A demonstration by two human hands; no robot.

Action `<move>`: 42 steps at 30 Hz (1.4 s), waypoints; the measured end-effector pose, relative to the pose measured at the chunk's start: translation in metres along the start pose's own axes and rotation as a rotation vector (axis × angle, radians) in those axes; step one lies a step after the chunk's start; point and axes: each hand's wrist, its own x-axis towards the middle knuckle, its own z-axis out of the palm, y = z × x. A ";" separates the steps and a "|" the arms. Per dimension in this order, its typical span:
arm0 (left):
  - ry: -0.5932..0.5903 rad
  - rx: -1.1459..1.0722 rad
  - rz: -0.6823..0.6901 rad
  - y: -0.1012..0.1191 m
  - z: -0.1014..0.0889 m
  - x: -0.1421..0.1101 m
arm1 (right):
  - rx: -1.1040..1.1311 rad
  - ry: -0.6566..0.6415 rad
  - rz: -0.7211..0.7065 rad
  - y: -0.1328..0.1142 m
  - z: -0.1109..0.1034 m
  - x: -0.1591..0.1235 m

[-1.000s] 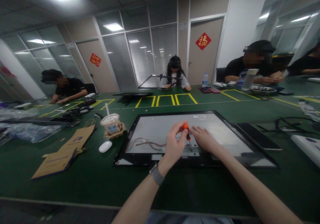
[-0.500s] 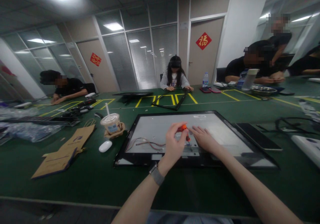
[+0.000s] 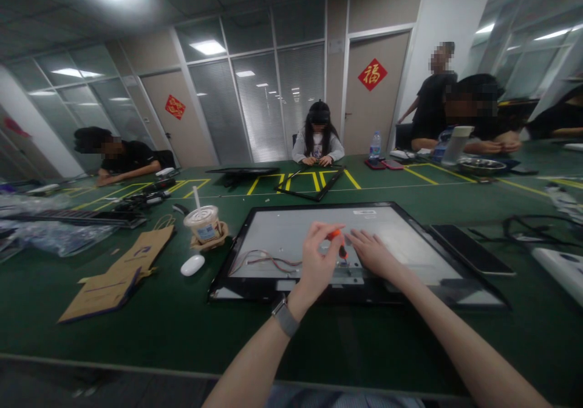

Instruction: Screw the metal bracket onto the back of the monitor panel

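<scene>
Left hand (image 3: 319,259) pinches the orange screwdriver (image 3: 343,252) by its top, above the panel's (image 3: 282,229) near half, shaft slanting down from those fingers toward its near edge; right hand (image 3: 377,256) lies just beside, fingers outstretched.

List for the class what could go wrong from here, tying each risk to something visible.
The orange screwdriver in the left hand could slip and scratch the grey panel or nick the right hand resting close by.
The wires lying on the panel, beside the left hand, might get snagged.
The drink cup stands close to the panel's left side; a knock might spill it onto the panel.
</scene>
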 end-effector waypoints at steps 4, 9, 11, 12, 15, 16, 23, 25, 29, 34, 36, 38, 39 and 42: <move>0.026 0.035 -0.010 0.002 0.000 -0.001 | 0.020 0.021 -0.009 0.001 0.002 0.001; -0.052 -0.053 -0.010 0.000 0.000 -0.002 | 0.035 0.040 -0.015 0.002 0.005 0.002; -0.057 -0.045 -0.009 -0.001 0.000 -0.001 | 0.035 0.039 -0.013 0.003 0.007 0.002; -0.043 -0.027 -0.002 0.000 0.001 -0.001 | 0.036 0.044 -0.012 0.003 0.007 0.002; 0.006 0.019 0.008 0.001 0.000 0.000 | 0.036 0.060 -0.009 0.003 0.009 0.002; 0.013 0.021 -0.001 0.001 0.000 -0.001 | 0.034 0.060 -0.009 0.003 0.009 0.002; -0.071 -0.051 -0.031 -0.001 -0.001 -0.002 | 0.009 -0.002 -0.002 0.000 -0.001 0.000; -0.072 -0.038 -0.018 -0.001 0.000 0.000 | 0.009 -0.004 -0.001 0.000 -0.001 0.000; -0.038 0.020 0.010 0.001 0.000 0.000 | 0.035 0.021 0.000 0.002 0.003 0.001; -0.098 -0.033 -0.026 0.003 0.000 -0.002 | 0.050 0.054 -0.023 0.004 0.009 0.003; -0.106 -0.034 -0.023 0.003 0.000 -0.002 | 0.041 0.051 -0.021 0.004 0.008 0.003; -0.089 -0.004 -0.008 0.002 0.000 -0.001 | 0.034 0.043 -0.014 0.003 0.006 0.002; -0.073 0.016 0.003 0.002 0.000 -0.001 | 0.032 0.039 -0.009 0.002 0.005 0.002; -0.045 0.048 0.025 0.002 0.000 -0.001 | 0.025 0.023 0.000 0.001 0.002 0.001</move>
